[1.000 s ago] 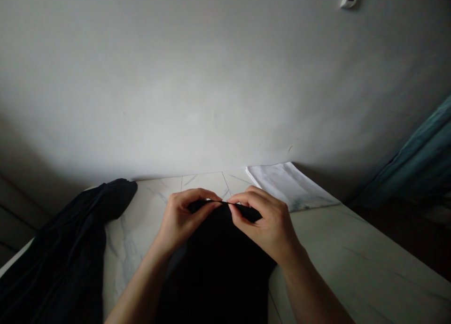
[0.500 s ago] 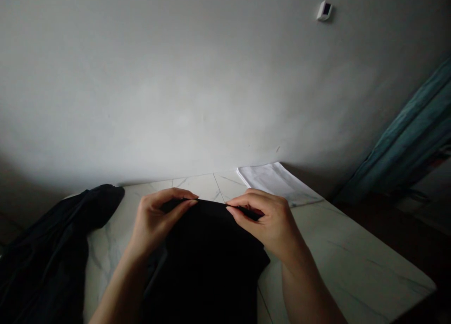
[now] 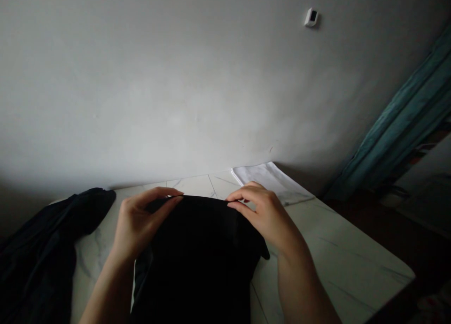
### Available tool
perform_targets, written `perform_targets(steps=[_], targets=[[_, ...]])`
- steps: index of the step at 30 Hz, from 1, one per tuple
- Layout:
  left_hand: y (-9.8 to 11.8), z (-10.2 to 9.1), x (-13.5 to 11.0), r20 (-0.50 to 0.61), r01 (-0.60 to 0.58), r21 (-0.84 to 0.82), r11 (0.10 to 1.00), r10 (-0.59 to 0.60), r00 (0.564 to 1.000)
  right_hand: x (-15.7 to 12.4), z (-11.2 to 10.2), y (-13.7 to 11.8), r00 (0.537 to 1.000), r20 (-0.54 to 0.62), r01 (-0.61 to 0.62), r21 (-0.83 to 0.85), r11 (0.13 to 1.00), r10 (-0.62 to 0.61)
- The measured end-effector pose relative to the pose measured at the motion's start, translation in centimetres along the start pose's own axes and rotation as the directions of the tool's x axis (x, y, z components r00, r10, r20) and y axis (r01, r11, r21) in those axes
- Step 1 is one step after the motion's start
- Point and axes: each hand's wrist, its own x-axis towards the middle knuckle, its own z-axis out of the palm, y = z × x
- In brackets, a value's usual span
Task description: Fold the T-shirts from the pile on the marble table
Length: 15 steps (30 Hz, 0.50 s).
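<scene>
A piece of black cloth [image 3: 197, 263] hangs between my hands, its upper edge pulled nearly straight. My left hand [image 3: 141, 218] pinches that edge at the left between thumb and fingers. At the right, my right hand [image 3: 259, 209] grips the same edge in a pinch. The cloth's lower part runs out of view at the bottom, and it is too dark to tell what kind of garment it is. A loose corner droops below my right hand.
A dark crumpled garment [image 3: 42, 253] lies on the left of the white marbled table [image 3: 338, 253]. Folded white cloth [image 3: 273, 181] rests at the back by the wall [image 3: 197, 80], which carries a small white device [image 3: 311, 18]. A teal curtain [image 3: 394, 122] hangs at the right.
My left hand has moved left along the black cloth's upper edge, so my hands are farther apart and more of the edge shows between them. The view has shifted slightly right.
</scene>
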Motion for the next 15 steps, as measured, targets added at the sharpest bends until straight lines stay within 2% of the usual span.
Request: perform_targets(steps=[3,6,8,11,15], targets=[[0.5,0.5,0.1,0.087,0.018,0.073,0.997,-0.024,0.996,1.1,0.6,1.7,0.982,0.16,-0.099,-0.015,0.995,0.1],[1.0,1.5,0.1,0.206,0.011,0.138,0.99,-0.04,0.978,1.8,1.4,3.0,0.903,0.381,-0.186,-0.074,0.98,0.2],[1.2,2.0,-0.1,0.262,-0.003,0.167,0.986,-0.041,0.964,2.0,1.9,3.1,0.866,0.459,-0.178,-0.086,0.98,0.198],[1.4,2.3,-0.3,0.289,-0.013,0.177,0.984,-0.04,0.956,1.8,2.8,2.0,0.893,0.437,-0.141,0.049,0.989,0.106],[1.3,1.9,-0.2,0.278,-0.011,0.166,0.986,-0.036,0.96,1.3,4.7,-0.4,0.972,0.231,-0.098,0.235,0.967,0.042]])
